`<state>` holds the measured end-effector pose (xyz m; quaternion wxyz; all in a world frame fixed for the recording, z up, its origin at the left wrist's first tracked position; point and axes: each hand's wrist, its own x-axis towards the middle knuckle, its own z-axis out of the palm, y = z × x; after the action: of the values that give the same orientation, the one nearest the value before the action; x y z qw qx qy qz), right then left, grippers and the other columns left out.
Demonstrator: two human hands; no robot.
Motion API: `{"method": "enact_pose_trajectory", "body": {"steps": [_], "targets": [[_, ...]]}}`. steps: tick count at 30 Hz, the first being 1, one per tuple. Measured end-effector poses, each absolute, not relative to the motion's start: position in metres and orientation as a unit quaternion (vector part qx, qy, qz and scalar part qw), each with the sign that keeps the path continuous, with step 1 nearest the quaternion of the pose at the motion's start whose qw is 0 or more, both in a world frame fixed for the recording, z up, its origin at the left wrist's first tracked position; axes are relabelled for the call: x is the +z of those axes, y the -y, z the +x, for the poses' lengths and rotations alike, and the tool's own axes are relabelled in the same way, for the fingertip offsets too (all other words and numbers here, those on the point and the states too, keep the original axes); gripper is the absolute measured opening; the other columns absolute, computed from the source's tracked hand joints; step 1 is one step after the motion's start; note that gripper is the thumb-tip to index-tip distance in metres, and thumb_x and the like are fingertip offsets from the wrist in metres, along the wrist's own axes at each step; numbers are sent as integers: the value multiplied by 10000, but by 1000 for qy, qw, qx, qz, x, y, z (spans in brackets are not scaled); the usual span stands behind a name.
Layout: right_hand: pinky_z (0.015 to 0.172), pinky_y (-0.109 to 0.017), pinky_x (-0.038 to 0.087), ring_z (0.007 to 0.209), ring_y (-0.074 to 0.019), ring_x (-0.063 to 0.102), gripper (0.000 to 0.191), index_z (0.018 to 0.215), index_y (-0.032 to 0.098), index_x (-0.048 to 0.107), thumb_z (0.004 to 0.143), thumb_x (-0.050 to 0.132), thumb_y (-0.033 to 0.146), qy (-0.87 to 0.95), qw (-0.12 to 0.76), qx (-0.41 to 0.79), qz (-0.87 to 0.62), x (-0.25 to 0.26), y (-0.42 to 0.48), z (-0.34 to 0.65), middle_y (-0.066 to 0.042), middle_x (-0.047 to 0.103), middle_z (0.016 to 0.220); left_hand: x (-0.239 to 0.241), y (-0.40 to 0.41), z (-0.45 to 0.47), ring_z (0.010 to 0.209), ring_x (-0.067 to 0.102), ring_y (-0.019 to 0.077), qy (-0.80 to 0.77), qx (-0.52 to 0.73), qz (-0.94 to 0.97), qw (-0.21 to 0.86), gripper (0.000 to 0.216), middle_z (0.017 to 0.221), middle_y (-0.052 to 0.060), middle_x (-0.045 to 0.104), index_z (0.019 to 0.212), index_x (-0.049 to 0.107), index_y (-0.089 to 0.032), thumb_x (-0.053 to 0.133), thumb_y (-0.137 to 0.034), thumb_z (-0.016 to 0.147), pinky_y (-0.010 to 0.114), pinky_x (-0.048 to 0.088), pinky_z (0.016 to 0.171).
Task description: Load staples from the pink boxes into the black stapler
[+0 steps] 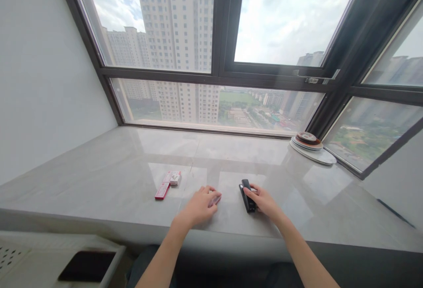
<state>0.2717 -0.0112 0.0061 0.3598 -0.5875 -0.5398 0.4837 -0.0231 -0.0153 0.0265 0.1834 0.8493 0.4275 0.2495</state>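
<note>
My right hand (262, 200) is closed around a black stapler (246, 196), with the thumb over its top and the fingers along its right side. The stapler is at the sill's surface, its far end pointing toward the window. My left hand (202, 204) has its fingers curled around a small pinkish box (214, 199), mostly hidden by the fingers. To the left of that hand lie small red-and-white boxes: a red one (162, 191) nearest me and a white one (175, 177) behind it, touching or nearly so.
The work surface is a glossy pale stone windowsill (115, 177). A stack of plates (309, 147) stands at the back right, by the window frame (218, 76). A thin dark strip (395, 213) lies at the far right. Below the sill's front edge, a dark flat object (87, 266) rests on a white surface (36, 259).
</note>
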Motion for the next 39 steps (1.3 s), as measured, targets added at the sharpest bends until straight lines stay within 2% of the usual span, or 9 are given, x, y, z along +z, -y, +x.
{"method": "enact_pose_trajectory", "body": {"steps": [3,6,14,20,23,26,31,36,39], "targets": [[404,-195,169,465,-76,276,686,1320,276,562,826,588,752,519,372,524,-564,-1,25,263,70,404,637,22,5,-52,1091,612,244,-496,259,806,192,370,1203,62,615,1247,667,-304,631,-384,888,334,446,968],[396,-195,172,459,-74,247,705,1355,270,544,836,581,746,527,377,539,-538,-6,28,240,77,362,627,17,6,-47,1118,601,234,-484,268,811,189,397,1188,46,617,1272,644,-316,627,-473,908,324,425,965],[553,-256,381,581,-156,449,650,1150,174,697,886,499,734,588,422,382,-575,0,23,182,11,500,602,2,18,11,1011,600,240,-526,282,796,101,253,1036,59,653,1068,645,-248,454,-407,1021,351,396,867],[580,-275,398,609,-185,505,693,1280,150,658,928,429,701,535,480,330,-611,-6,31,178,-1,552,624,6,16,-9,998,610,227,-582,346,733,69,290,1069,74,658,1207,574,-225,354,-322,1045,349,420,892],[553,-268,370,562,-169,471,661,1206,165,680,971,340,681,513,507,335,-606,-11,34,180,22,510,593,9,11,-55,1031,574,265,-694,363,621,-25,268,1058,100,626,1184,571,-187,427,-314,997,388,425,923],[547,-261,351,556,-160,462,610,1098,182,698,986,340,662,520,505,338,-600,-13,34,182,32,492,589,6,9,-107,1159,504,351,-797,299,516,-92,445,1259,175,560,1346,497,-156,502,-337,940,461,424,925],[573,-262,348,573,-161,467,532,1049,183,695,954,461,652,552,479,311,-608,-15,32,182,31,511,593,-1,22,-148,1111,552,323,-779,176,602,-9,511,1270,132,575,1426,495,-246,484,-359,928,408,436,886],[570,-260,344,585,-168,486,525,1061,184,689,944,482,651,564,463,309,-610,-19,30,184,27,529,603,10,33,-118,1103,605,270,-627,182,741,157,740,1260,73,628,1508,414,-283,638,-469,828,332,433,935],[559,-260,344,580,-173,500,545,1045,180,693,938,472,666,565,460,310,-611,-19,30,184,23,533,597,15,28,-88,1034,634,267,-567,207,772,199,709,1161,52,676,1406,540,-304,718,-554,766,332,450,899]]}}
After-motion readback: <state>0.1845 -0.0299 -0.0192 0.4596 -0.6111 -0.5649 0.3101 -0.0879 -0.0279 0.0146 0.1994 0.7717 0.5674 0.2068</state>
